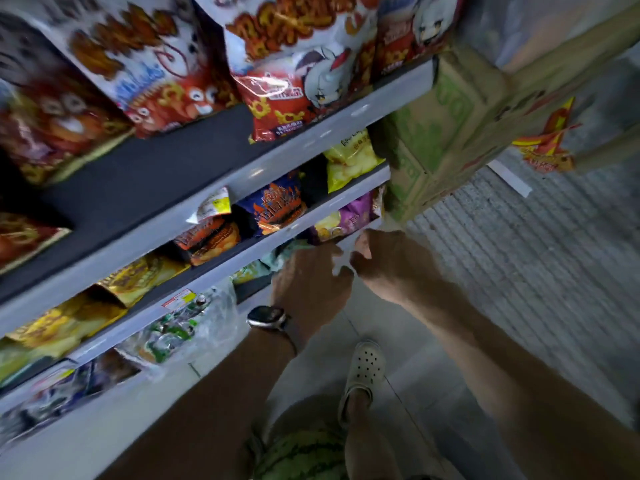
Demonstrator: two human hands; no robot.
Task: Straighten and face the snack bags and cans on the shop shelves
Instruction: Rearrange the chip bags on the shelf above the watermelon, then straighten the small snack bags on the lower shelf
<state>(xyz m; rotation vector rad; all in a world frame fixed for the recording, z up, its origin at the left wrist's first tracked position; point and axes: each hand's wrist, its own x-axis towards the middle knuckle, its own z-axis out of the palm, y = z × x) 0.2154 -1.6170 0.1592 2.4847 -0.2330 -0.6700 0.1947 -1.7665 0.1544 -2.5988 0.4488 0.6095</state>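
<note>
You look steeply down a tall shop unit of pale grey metal shelves (221,199) with dark, nearly black shelf boards (145,174), running diagonally from lower left to upper right. At its far end stands a stack of brown cardboard cartons with green print (440,133), touching the shelf end. Below you lies a floor of pale, glossy tiles (408,341); to the right it meets a grey ribbed mat (519,265). The light is dim and cool.

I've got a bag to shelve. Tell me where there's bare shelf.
Bare dark shelf lies on the top tier, before the big red bags, left of the red bag with the cartoon face. Lower tiers are crowded; the cardboard box blocks the right end.
</note>
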